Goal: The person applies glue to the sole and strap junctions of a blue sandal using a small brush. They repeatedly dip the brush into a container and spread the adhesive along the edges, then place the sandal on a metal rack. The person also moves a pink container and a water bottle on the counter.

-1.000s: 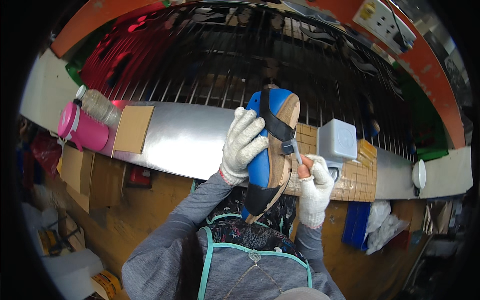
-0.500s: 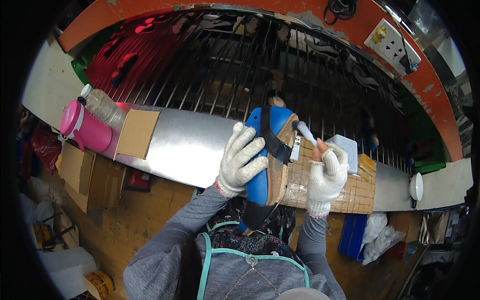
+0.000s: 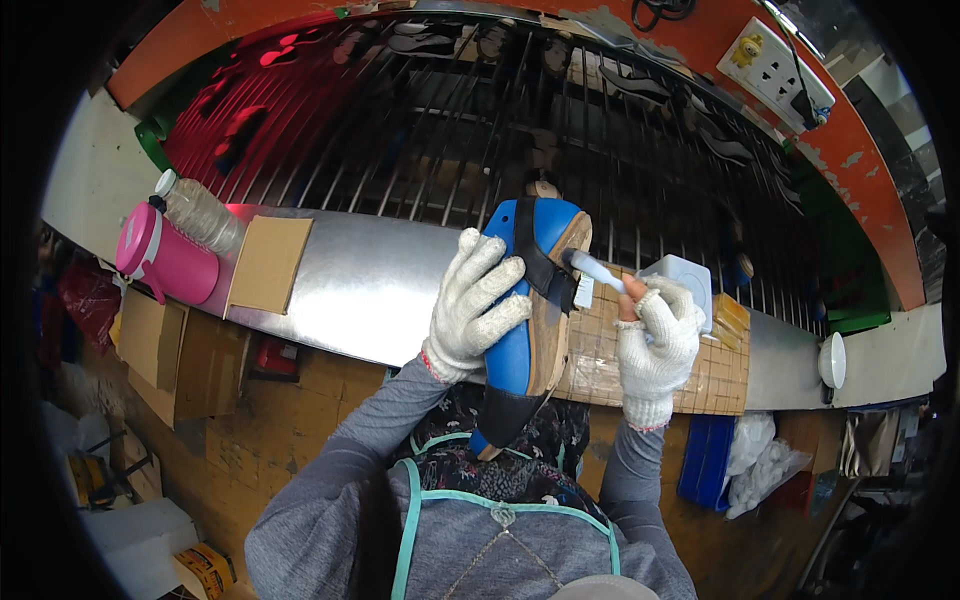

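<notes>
A blue and black shoe upper [image 3: 509,350], stretched over a last with its tan underside turned to the right, stands tilted in front of me. My left hand [image 3: 472,308], in a white knit glove, holds it by its left side. My right hand [image 3: 660,345] wears a similar glove with bare thumb and fingertip showing. Between them it pinches a small brush [image 3: 596,268] with a pale handle. The dark bristles touch the tan underside near the shoe's upper end. A white box-shaped container [image 3: 682,285] is just beyond my right hand.
A conveyor of metal rods [image 3: 440,150] carrying shoe parts runs behind the metal bench [image 3: 350,280]. At left are a pink jug [image 3: 185,260], a clear bottle [image 3: 205,212] and cardboard [image 3: 270,265]. A gridded board [image 3: 610,375] lies at right, with a white bowl [image 3: 832,360] farther along.
The brush has moved down and left along the shoe's underside, onto its surface. My left hand still holds the shoe, and the whole view has shifted slightly.
</notes>
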A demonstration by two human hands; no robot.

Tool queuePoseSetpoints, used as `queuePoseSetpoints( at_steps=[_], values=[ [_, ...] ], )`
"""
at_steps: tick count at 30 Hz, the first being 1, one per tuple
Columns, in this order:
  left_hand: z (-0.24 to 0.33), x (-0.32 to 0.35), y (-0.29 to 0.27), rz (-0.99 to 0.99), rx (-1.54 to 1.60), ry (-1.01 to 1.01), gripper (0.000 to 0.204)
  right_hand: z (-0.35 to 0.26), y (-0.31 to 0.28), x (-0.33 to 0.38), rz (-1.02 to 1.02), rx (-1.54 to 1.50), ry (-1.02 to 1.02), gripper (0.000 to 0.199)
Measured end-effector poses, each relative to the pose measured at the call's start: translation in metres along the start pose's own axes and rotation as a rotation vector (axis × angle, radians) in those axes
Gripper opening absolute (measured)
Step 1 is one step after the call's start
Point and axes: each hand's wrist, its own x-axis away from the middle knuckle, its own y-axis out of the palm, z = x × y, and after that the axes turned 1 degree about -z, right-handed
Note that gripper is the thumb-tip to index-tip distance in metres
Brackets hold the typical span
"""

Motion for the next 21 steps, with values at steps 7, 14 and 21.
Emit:
queuePoseSetpoints(
  at_steps=[7, 14, 21],
  values=[
    [-0.002, -0.005, 0.0, -0.013, 0.0, 0.014, 0.046, 0.002, -0.016, -0.002, -0.181, -0.046, -0.027, 0.025],
    [-0.002, -0.015, -0.002, -0.003, -0.004, 0.023, 0.045, -0.001, -0.026, -0.009, -0.224, 0.001, -0.11, 0.023],
    [-0.002, -0.024, -0.003, 0.022, 0.018, 0.037, 0.043, 0.006, -0.035, -0.024, -0.324, -0.142, -0.165, 0.024]
  ],
)
